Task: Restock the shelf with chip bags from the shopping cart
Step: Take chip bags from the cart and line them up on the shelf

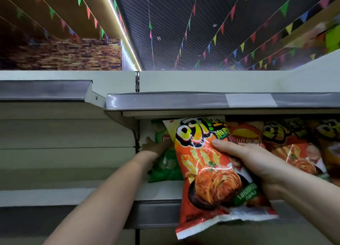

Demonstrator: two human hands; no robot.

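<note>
**Orange chip bag going onto the shelf**

The left hand reaches behind a green Lay's bag at the shelf's left end; its fingers are hidden, so its grip cannot be told. The right hand grips an orange chip bag, thumb across its front, the bag's bottom overhanging the shelf edge. More bags stand rightward. The neighbouring bay's boards on the left lie bare.

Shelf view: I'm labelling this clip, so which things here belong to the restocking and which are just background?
Part of the job:
orange chip bag, held by the right hand
green chip bag, touched by the left hand
shelf

Just there:
bags already shelved
bunting
blank price label
</note>
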